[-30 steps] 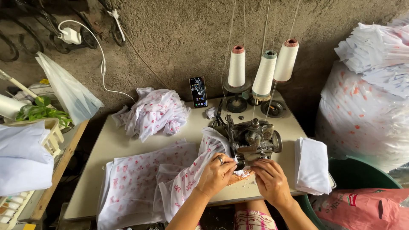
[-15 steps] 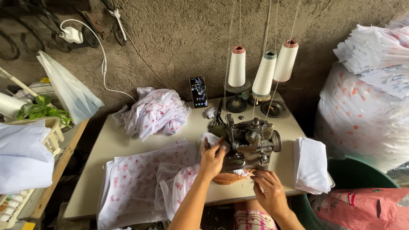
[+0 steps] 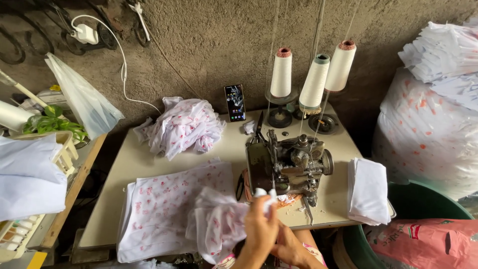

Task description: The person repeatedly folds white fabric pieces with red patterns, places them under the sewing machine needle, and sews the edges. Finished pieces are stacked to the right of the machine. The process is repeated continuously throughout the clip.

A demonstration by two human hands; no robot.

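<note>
My left hand (image 3: 261,224) is raised at the table's front edge and grips a bunched piece of white cloth with a red print (image 3: 219,221). A corner of this cloth sticks up above the fingers, just in front of the grey overlock sewing machine (image 3: 289,164). My right hand (image 3: 295,248) sits lower, right behind the left hand and partly hidden by it. I cannot make out what its fingers hold. A flat stack of the same printed cloth (image 3: 164,204) lies to the left of the machine.
Three thread cones (image 3: 314,79) stand behind the machine, with a phone (image 3: 235,102) propped against the wall. A crumpled cloth heap (image 3: 186,124) lies at the back left, folded white cloth (image 3: 368,192) at the right. A green tub (image 3: 423,209) and a big filled bag (image 3: 428,129) stand to the right.
Both hands have drawn back from the machine toward the table's front edge. The left hand has pulled the printed piece away and lifted it; the right hand has dropped below it.
</note>
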